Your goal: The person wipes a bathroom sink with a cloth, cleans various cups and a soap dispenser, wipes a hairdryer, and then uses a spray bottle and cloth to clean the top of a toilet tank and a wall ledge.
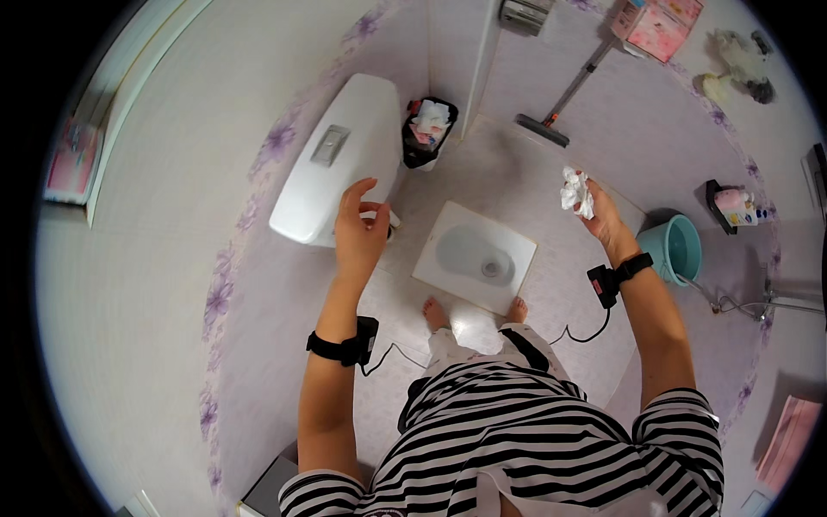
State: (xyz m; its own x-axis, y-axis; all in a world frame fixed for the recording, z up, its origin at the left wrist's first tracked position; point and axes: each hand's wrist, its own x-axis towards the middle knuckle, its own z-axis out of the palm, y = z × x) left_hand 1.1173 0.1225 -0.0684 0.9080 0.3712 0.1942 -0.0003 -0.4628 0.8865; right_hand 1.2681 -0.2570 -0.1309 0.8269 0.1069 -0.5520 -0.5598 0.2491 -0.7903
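Crumpled white tissue is bunched in my right hand, with the fingers closed round it, out to the right at mid-height. My left hand is raised beside the white toilet tank, its fingers loosely curled and apart, with nothing in them. From this view I cannot tell whether it touches the tank. Between and below my hands lies a white squat toilet set in the floor, my bare feet at its near edge.
A black-lined waste bin full of used tissue stands beside the tank. A floor squeegee leans on the far wall. To the right are a teal bucket, a shelf with bottles and a shower hose. A pink box hangs far right.
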